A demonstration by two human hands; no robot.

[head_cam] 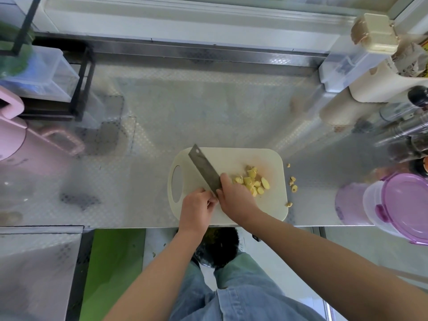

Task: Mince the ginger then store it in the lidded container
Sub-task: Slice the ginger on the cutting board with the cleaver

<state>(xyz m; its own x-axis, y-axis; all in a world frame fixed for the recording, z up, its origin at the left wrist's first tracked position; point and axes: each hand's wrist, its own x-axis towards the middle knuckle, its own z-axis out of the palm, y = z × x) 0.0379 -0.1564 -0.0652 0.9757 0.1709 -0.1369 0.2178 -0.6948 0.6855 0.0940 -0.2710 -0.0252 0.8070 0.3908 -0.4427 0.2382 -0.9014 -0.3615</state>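
Yellow ginger chunks (252,183) lie in a loose pile on the right half of the cream cutting board (273,163). A few bits (293,184) have strayed onto the steel counter beside the board. My right hand (236,200) grips the cleaver (202,169) at its handle, thumb on the blade, which points up and left, away from the pile. My left hand (196,207) has curled fingers pinching at the blade's heel; what they hold there is hidden. The lidded container (379,205), clear with a purple lid (410,205), stands at the counter's right edge.
A pink jug (14,140) and a black rack with clear tubs (46,72) stand at the left. Beige holders and bottles (370,89) crowd the right back corner. The counter's front edge (115,225) runs just below the board.
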